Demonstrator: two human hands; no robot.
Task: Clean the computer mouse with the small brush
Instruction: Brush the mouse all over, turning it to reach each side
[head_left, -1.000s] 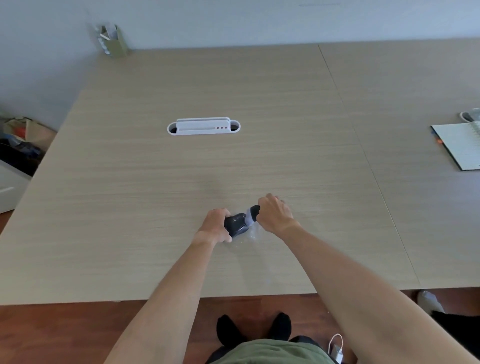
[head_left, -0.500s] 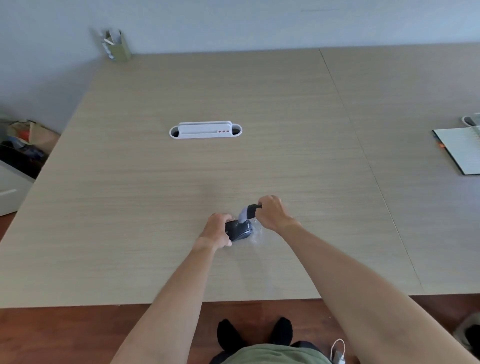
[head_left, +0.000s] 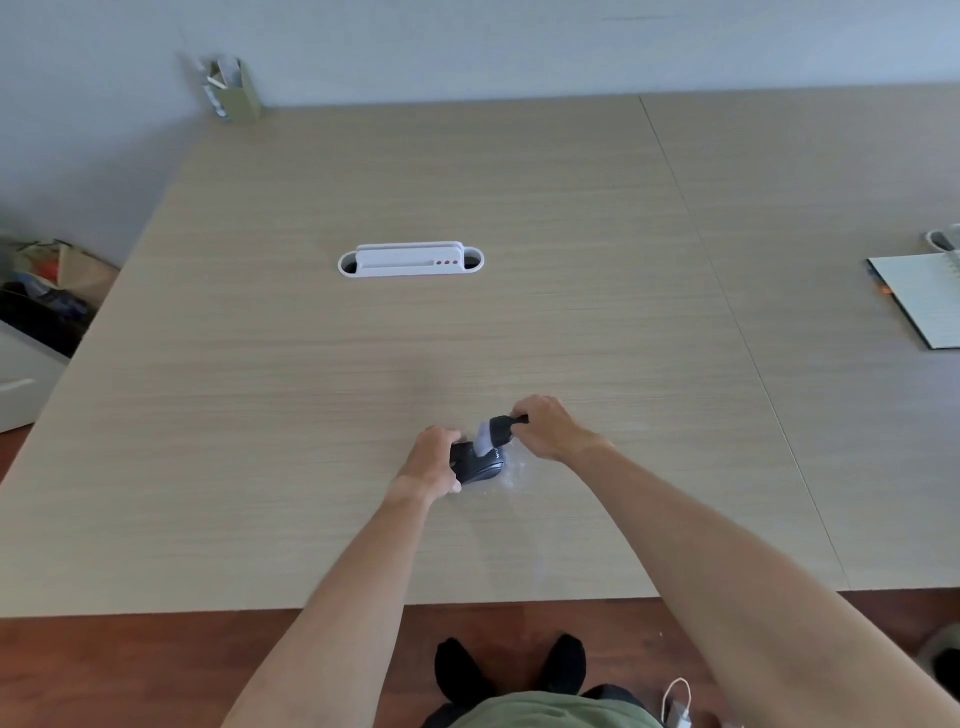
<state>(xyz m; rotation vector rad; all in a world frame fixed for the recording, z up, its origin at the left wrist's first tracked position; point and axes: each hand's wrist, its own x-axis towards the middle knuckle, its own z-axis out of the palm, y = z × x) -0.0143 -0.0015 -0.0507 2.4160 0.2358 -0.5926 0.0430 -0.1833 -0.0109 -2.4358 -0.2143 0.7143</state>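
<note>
1. The table (head_left: 311, 415) is filling most of the view, its right end running out of frame and cutting off one notebook (head_left: 924, 306) there.
2. One white cable tray (head_left: 410, 260) is sitting well beyond the hands.
3. The left hand (head_left: 428, 460) is gripping the mouse (head_left: 480, 465), hiding its left side.
4. The right hand (head_left: 545, 426) is closing around the brush (head_left: 493, 431), covering its handle.
5. The one black mouse is resting on the table near the front edge, pale bristles touching its top.
</note>
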